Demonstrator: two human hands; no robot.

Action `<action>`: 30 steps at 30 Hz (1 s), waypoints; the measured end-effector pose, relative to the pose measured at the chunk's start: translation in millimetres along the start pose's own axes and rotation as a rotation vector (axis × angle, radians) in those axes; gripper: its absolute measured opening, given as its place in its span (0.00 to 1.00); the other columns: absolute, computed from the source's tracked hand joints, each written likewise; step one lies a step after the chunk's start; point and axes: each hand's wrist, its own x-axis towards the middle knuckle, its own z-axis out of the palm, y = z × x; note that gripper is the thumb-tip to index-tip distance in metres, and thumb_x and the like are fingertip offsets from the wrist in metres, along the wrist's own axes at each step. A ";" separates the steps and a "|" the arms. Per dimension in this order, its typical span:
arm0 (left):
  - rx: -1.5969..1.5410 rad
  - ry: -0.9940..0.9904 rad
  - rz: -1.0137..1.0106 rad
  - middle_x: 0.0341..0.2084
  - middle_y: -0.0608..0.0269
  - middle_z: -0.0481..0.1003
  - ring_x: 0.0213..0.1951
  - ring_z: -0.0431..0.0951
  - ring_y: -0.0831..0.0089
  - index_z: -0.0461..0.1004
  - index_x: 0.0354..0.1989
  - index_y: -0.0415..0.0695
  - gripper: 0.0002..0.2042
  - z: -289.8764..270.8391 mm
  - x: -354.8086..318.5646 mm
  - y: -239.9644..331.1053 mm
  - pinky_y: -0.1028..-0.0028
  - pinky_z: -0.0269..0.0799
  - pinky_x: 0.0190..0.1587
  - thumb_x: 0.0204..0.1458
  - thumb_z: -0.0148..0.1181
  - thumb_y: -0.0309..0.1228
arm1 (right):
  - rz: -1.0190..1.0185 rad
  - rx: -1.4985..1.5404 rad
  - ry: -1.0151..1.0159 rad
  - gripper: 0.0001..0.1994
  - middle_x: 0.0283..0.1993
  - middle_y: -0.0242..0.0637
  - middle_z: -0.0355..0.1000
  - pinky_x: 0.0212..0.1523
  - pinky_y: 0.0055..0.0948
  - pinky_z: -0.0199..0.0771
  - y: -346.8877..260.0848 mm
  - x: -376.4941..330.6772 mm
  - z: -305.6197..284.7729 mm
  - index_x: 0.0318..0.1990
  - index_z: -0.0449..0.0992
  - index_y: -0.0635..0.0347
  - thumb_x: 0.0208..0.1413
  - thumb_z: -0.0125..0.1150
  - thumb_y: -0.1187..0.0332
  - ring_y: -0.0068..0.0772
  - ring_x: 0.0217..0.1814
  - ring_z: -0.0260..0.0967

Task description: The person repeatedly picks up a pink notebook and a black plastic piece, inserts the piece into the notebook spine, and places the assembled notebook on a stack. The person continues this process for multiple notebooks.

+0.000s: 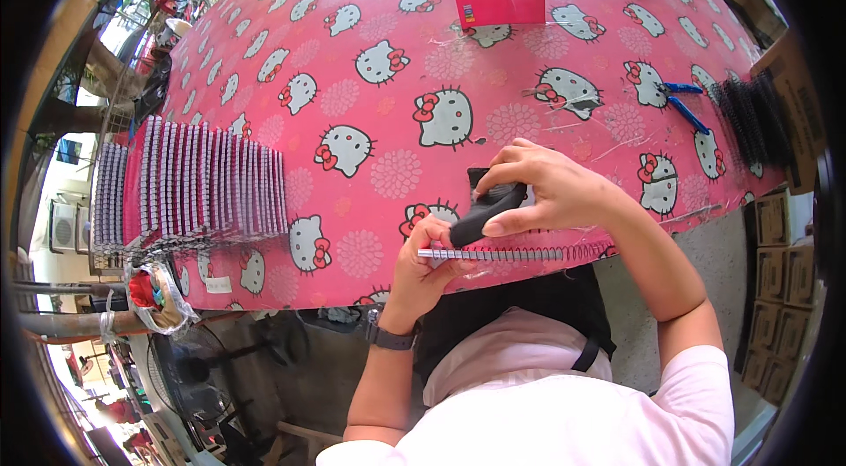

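Observation:
At the table's near edge, a spiral-bound notebook (529, 255) is held with its coiled spine toward me. My left hand (421, 268) is closed round the notebook's left end, thumb below and fingers above. My right hand (551, 188) grips a black, curved, hand-sized tool (486, 217), whose exact kind I cannot make out. The tool's lower end meets the left part of the spine, close to my left fingertips. Most of the notebook's cover is hidden by my hands and the tool.
Rows of spiral-bound notebooks (207, 184) stand at the left. Farther back is a pink stack of booklets (500, 0). Blue-handled pliers (687, 109) lie at the right beside black coils (753, 122). A plastic bag (161, 297) hangs at the left edge; cardboard boxes (775, 290) are stacked at the right.

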 end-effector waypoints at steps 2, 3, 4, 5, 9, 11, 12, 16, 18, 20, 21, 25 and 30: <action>0.096 -0.024 0.050 0.33 0.67 0.68 0.38 0.68 0.75 0.65 0.33 0.45 0.17 -5.4 -2.4 -5.8 0.76 0.65 0.42 0.42 0.71 0.23 | -0.197 0.456 -0.114 0.29 0.42 0.43 0.72 0.52 0.37 0.64 1.2 -0.7 2.5 0.43 0.79 0.57 0.43 0.67 0.41 0.42 0.50 0.66; 0.143 -0.032 0.073 0.33 0.67 0.68 0.38 0.68 0.75 0.66 0.34 0.45 0.17 -6.7 -3.1 -7.2 0.76 0.65 0.42 0.42 0.72 0.24 | -0.293 0.685 -0.177 0.29 0.42 0.44 0.72 0.51 0.37 0.65 -0.4 -0.8 3.9 0.42 0.79 0.57 0.43 0.66 0.40 0.42 0.49 0.66; 0.117 -0.017 0.058 0.33 0.67 0.68 0.38 0.68 0.74 0.66 0.34 0.44 0.17 -5.5 -3.3 -7.5 0.76 0.65 0.42 0.42 0.71 0.24 | -0.284 0.473 -0.140 0.29 0.42 0.44 0.72 0.52 0.38 0.65 -6.0 -1.1 4.3 0.42 0.79 0.56 0.42 0.67 0.40 0.44 0.50 0.66; 0.095 -0.011 0.045 0.33 0.67 0.68 0.38 0.69 0.74 0.66 0.34 0.44 0.17 -1.9 0.1 -1.1 0.76 0.65 0.43 0.42 0.71 0.23 | -0.202 0.281 -0.055 0.28 0.44 0.44 0.72 0.53 0.38 0.65 -4.5 -0.3 4.1 0.42 0.79 0.56 0.42 0.67 0.41 0.45 0.51 0.66; 0.031 -0.061 0.106 0.32 0.67 0.69 0.39 0.70 0.74 0.67 0.34 0.44 0.16 -0.5 2.4 -4.1 0.77 0.66 0.43 0.42 0.71 0.23 | -0.091 -0.338 0.302 0.29 0.51 0.48 0.69 0.57 0.42 0.63 11.9 -5.7 2.9 0.48 0.77 0.54 0.41 0.70 0.46 0.46 0.57 0.62; 0.019 -0.036 0.038 0.31 0.67 0.69 0.37 0.70 0.74 0.66 0.32 0.46 0.15 2.5 0.5 -3.8 0.73 0.66 0.44 0.44 0.69 0.23 | -0.149 -0.526 0.476 0.30 0.52 0.48 0.69 0.57 0.43 0.63 15.7 -11.3 -2.0 0.50 0.74 0.53 0.40 0.70 0.47 0.46 0.57 0.62; 0.040 -0.019 0.031 0.30 0.66 0.69 0.36 0.71 0.74 0.66 0.33 0.45 0.15 1.7 -1.4 -7.3 0.74 0.68 0.41 0.43 0.69 0.22 | -0.188 -0.576 0.511 0.32 0.52 0.47 0.68 0.57 0.44 0.62 6.6 -15.3 -5.5 0.54 0.71 0.53 0.41 0.71 0.50 0.48 0.56 0.62; 0.277 -0.006 0.054 0.28 0.65 0.70 0.32 0.73 0.73 0.67 0.34 0.43 0.14 12.6 3.5 13.5 0.74 0.69 0.37 0.44 0.69 0.22 | -0.343 -0.041 0.323 0.25 0.49 0.40 0.70 0.52 0.42 0.67 -41.9 -25.5 8.8 0.49 0.72 0.58 0.43 0.72 0.60 0.44 0.52 0.67; 0.356 0.005 0.112 0.28 0.64 0.70 0.31 0.72 0.74 0.68 0.34 0.42 0.14 24.5 7.7 36.2 0.76 0.68 0.35 0.44 0.69 0.22 | -0.384 0.002 0.357 0.19 0.39 0.39 0.70 0.40 0.34 0.71 -56.2 -25.2 23.4 0.46 0.73 0.59 0.45 0.69 0.68 0.42 0.42 0.70; 0.404 0.019 0.119 0.28 0.64 0.70 0.30 0.72 0.74 0.69 0.35 0.41 0.13 29.9 9.4 48.6 0.76 0.68 0.34 0.44 0.68 0.22 | -0.350 0.059 0.370 0.15 0.35 0.38 0.68 0.41 0.35 0.70 -56.4 -28.6 27.5 0.44 0.72 0.60 0.47 0.66 0.72 0.42 0.41 0.68; 0.411 0.025 0.096 0.28 0.64 0.71 0.30 0.71 0.75 0.69 0.36 0.41 0.12 30.5 8.6 52.0 0.77 0.67 0.34 0.45 0.67 0.22 | -0.337 0.090 0.375 0.13 0.33 0.38 0.67 0.42 0.35 0.70 -56.6 -28.9 28.5 0.43 0.72 0.60 0.48 0.64 0.73 0.42 0.40 0.68; 0.024 0.121 0.137 0.30 0.64 0.73 0.31 0.71 0.77 0.71 0.37 0.39 0.10 27.7 2.1 42.3 0.78 0.67 0.34 0.48 0.65 0.21 | -0.368 0.150 0.470 0.11 0.33 0.39 0.69 0.39 0.37 0.70 -55.8 -33.0 26.5 0.42 0.72 0.60 0.50 0.62 0.75 0.42 0.37 0.69; 0.066 0.184 0.272 0.31 0.64 0.74 0.31 0.71 0.78 0.74 0.36 0.38 0.07 28.2 -1.9 46.9 0.79 0.66 0.33 0.49 0.65 0.22 | -0.373 0.229 0.443 0.10 0.34 0.37 0.69 0.37 0.35 0.69 -58.4 -35.1 27.5 0.40 0.72 0.61 0.51 0.64 0.71 0.41 0.38 0.68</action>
